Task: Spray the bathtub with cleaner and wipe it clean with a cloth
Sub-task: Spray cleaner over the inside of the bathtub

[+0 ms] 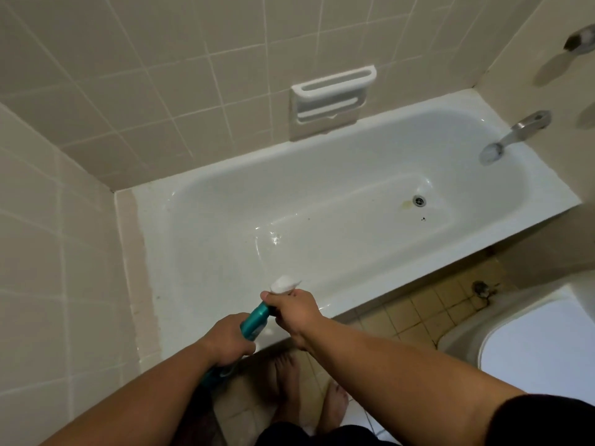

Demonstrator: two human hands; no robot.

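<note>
Head view, looking down into a white enamel bathtub [338, 217] set into a beige-tiled alcove. A teal plastic spray bottle [254, 320] is held tilted over the near rim of the tub at its left end, with its white spray head [285, 283] uppermost and pointing into the tub. The left hand [227, 336] is wrapped around the bottle's body with its fingers curled. The right hand [294, 312] is closed around the neck just under the spray head, with the thumb lying across the left side; whether a finger is on the trigger cannot be told. A teal piece [216, 375] shows below the left hand; it may be the bottle's base or a cloth, undetermined. The tub floor is glossy, with a round metal drain [419, 200] towards the right end, a yellowish stain [406, 206] just beside it and small dark specks [423, 218] near it. A metal spout [515, 133] juts from the right wall over that end. A white ceramic soap dish [331, 98] is fixed to the back wall above the far rim. Bare feet [289, 381] stand on the beige floor tiles [418, 313] beside the tub. A white ceramic toilet [531, 342] is at lower right.
</note>
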